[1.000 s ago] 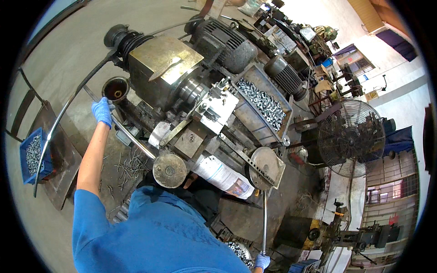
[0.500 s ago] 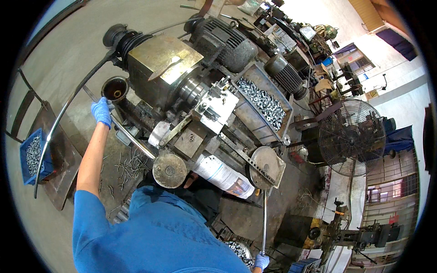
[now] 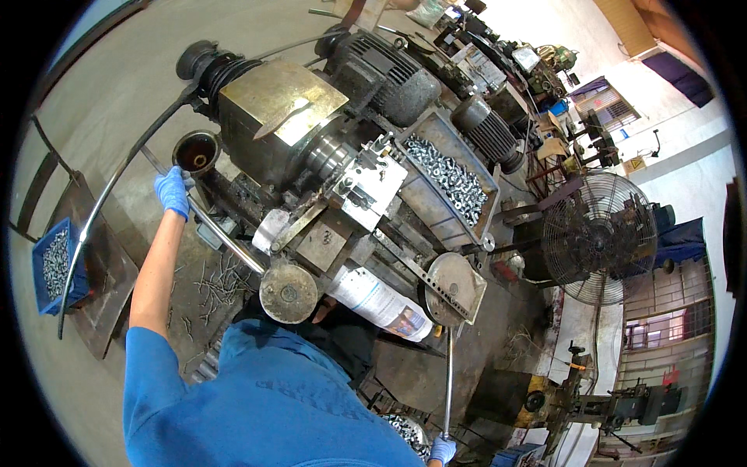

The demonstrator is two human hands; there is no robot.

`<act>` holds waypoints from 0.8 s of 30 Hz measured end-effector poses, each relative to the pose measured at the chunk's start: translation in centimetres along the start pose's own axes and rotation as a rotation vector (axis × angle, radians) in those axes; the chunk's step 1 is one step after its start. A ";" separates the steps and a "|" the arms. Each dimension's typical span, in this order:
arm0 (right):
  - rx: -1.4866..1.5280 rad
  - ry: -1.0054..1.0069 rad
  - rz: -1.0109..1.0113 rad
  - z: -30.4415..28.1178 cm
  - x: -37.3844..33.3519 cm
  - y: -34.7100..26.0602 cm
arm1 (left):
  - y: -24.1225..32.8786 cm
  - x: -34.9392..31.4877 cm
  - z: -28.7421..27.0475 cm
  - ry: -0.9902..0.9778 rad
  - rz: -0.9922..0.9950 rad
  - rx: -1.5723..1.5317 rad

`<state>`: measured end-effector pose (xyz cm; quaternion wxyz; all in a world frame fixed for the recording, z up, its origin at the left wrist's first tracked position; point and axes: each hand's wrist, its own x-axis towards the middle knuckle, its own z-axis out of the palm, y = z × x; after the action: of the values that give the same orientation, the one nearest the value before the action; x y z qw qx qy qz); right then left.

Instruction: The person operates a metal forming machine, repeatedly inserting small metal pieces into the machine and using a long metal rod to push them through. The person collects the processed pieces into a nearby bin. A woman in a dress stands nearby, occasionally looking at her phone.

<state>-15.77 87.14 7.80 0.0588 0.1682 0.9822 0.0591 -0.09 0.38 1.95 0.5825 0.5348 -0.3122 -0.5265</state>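
Note:
My left hand (image 3: 173,192), in a blue glove, is closed around the upper part of a shiny metal lever (image 3: 233,247). This lever slants down to a round, grimy hub (image 3: 289,293) on the near side of a machine. At the bottom edge my right hand (image 3: 442,450), also gloved in blue, grips the lower end of a second metal lever (image 3: 449,381). That one runs up to a round disc (image 3: 454,286) on the machine's right. Between the levers lie a bright metal clamping block (image 3: 369,191) and a spindle (image 3: 330,156).
Small metal parts fill a grey bin (image 3: 447,214) behind the block and a blue crate (image 3: 47,268) at far left. A printed white sack (image 3: 373,300) lies before the machine. A metal cup (image 3: 196,152) stands beside my left hand; a caged fan (image 3: 599,237) is right.
My right hand and the end of its lever have shifted very slightly to the left. The left hand keeps its hold, nearly unmoved.

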 end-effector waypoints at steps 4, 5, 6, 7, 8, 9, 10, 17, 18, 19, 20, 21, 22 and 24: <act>0.091 -0.017 0.018 -0.9 -1.4 -0.9 | 0.0 -0.2 0.9 -0.001 -0.008 -0.004; 0.100 -0.038 0.018 -1.4 -1.5 -1.3 | 0.1 -0.2 0.5 -0.001 -0.009 -0.003; 0.109 -0.059 0.019 -1.9 -1.6 -1.8 | 0.2 -0.1 0.1 -0.002 -0.010 -0.002; 0.115 -0.079 0.020 -2.3 -1.6 -2.0 | 0.1 0.0 -0.3 -0.005 -0.013 0.006; 0.085 -0.048 0.009 -1.5 -1.2 -1.3 | -0.1 0.4 -0.5 -0.014 -0.017 0.011; 0.057 -0.015 0.003 -0.1 -0.7 -0.1 | -0.3 0.5 -0.3 -0.030 -0.023 0.015; 0.028 0.017 -0.002 1.0 -0.3 1.1 | -0.5 0.5 0.0 -0.031 -0.026 0.008; 0.230 -0.056 0.035 -4.5 -3.9 -4.1 | 0.1 0.0 0.1 0.001 -0.023 0.013; 0.231 -0.060 0.040 -4.4 -4.0 -4.0 | 0.3 -0.1 0.3 0.000 -0.025 0.014; 0.231 -0.064 0.046 -4.3 -4.0 -4.0 | 0.2 0.0 0.3 0.000 -0.020 0.013; 0.227 -0.071 0.052 -4.3 -4.1 -3.9 | 0.1 0.1 0.3 -0.001 -0.016 0.010; 0.222 -0.078 0.057 -4.2 -4.0 -3.9 | 0.0 0.2 0.3 -0.001 -0.012 0.008; 0.217 -0.086 0.063 -4.2 -4.1 -3.9 | -0.1 0.2 0.3 -0.003 -0.011 0.006; 0.223 -0.091 0.082 -4.8 -4.5 -4.6 | 0.0 0.1 0.2 -0.004 -0.009 0.000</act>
<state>-13.73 80.83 12.31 0.0819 0.2164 0.9713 -0.0557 -0.28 0.23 2.00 0.5795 0.5349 -0.3111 -0.5303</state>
